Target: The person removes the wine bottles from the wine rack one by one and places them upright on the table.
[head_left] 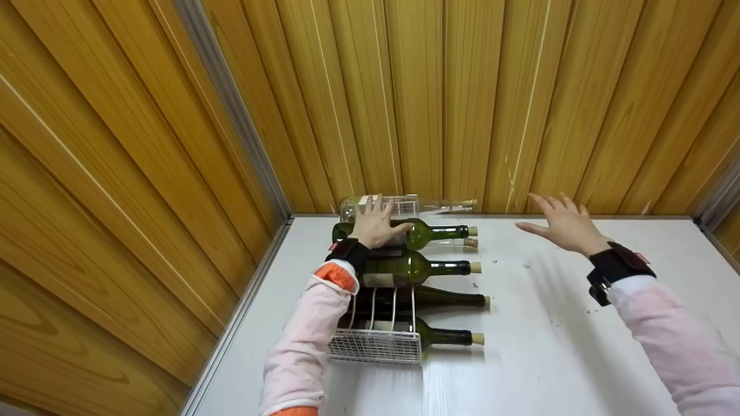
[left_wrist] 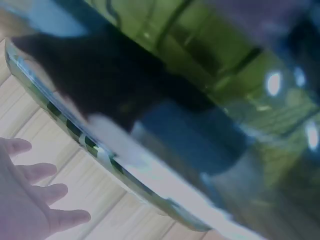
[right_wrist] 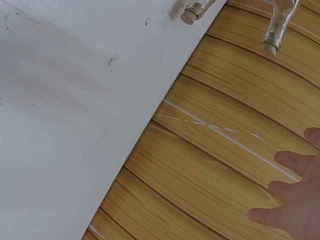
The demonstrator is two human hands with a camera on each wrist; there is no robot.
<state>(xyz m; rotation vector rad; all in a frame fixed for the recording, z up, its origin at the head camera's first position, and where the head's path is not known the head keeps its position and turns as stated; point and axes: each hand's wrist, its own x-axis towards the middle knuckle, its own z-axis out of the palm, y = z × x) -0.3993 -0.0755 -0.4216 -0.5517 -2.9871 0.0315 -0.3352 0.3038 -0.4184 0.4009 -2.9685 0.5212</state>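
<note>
Head view: A white rack (head_left: 376, 348) stands on the white table (head_left: 549, 358), toward its left side, with corked bottles lying in it, necks to the right. Nearest the person is a green bottle (head_left: 451, 337), then a dark bottle (head_left: 451, 298), then a second green bottle (head_left: 415, 266). A third green bottle (head_left: 426, 232) follows, a clear neck (head_left: 461, 243) beside it. A clear bottle (head_left: 442, 205) is rearmost, by the wood wall (head_left: 468, 86). The left hand (head_left: 374, 224) is over the third green bottle, fingers spread; I cannot tell whether it touches the glass. The right hand (head_left: 563, 223) is near the table's rear edge, well apart from the rack, fingers spread.

Left wrist view: Blurred green glass (left_wrist: 200, 60) fills most of the view. The left fingers, apart from one another, show at lower left.

Right wrist view: The right fingers are apart at lower right. Two corked clear necks show at top.
</note>
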